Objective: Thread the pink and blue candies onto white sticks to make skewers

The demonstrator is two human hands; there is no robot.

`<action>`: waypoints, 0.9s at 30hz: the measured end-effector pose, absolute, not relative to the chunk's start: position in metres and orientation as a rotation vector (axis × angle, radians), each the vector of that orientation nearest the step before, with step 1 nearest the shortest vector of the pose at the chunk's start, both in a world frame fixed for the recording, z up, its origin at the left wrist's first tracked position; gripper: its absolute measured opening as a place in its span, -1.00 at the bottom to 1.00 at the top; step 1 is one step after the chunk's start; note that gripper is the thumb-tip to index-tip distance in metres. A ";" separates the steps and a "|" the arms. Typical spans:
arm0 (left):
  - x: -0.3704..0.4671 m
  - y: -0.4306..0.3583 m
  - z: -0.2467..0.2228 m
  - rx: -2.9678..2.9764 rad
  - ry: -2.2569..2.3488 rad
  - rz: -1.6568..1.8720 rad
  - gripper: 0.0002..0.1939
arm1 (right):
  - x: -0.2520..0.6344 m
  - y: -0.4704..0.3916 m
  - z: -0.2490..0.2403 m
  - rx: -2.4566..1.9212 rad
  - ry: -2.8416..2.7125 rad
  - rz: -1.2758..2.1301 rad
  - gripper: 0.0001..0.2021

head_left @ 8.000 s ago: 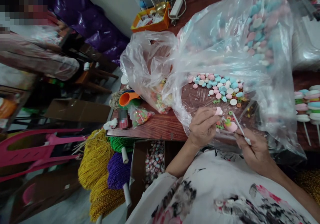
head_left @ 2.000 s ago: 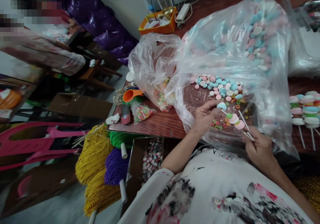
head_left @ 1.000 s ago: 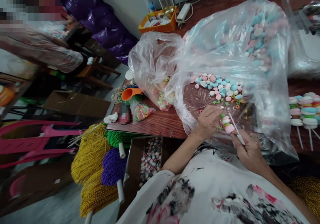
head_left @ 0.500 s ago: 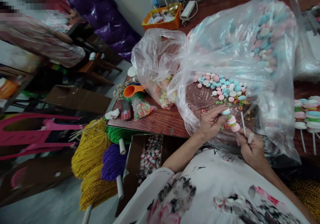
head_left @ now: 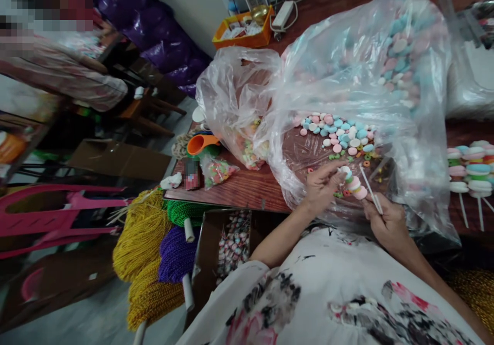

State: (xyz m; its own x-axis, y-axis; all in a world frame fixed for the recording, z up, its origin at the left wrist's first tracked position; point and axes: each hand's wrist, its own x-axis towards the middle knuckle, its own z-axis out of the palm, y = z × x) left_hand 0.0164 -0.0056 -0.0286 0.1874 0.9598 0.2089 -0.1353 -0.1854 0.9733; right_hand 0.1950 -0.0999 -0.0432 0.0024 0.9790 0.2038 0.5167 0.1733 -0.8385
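Head view: left hand [head_left: 322, 188] is pinching the pale end piece [head_left: 346, 171] of the pastel stack [head_left: 354, 184], right hand [head_left: 388, 219] is gripping white sticks [head_left: 369, 186], stack is hovering over small rings [head_left: 338, 194], light centred pressure likely keeping pieces from splitting.

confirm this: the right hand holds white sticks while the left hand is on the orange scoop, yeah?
No, the left hand is at the end of the candy stack, not on the orange scoop; the head view shows it. The right hand does hold white sticks.
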 end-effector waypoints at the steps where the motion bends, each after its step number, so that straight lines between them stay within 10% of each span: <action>1: 0.015 0.000 -0.027 1.278 0.839 1.221 -0.60 | 0.197 -0.101 -0.044 -1.463 -1.617 0.714 -0.86; 6: 0.013 0.014 -0.009 1.070 0.655 0.885 -0.20 | 0.201 -0.104 -0.045 -1.456 -1.493 0.738 -0.83; 27: 0.018 0.003 -0.009 1.153 0.765 0.822 -0.61 | 0.185 -0.103 -0.025 -1.461 -1.613 0.658 -0.81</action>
State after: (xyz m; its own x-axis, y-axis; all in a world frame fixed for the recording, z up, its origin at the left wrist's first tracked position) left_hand 0.0182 0.0026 -0.0093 0.4943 0.8641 -0.0943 -0.1569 0.1954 0.9681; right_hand 0.1852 -0.1029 -0.0249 0.0338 0.9714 0.2352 0.5299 0.1821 -0.8283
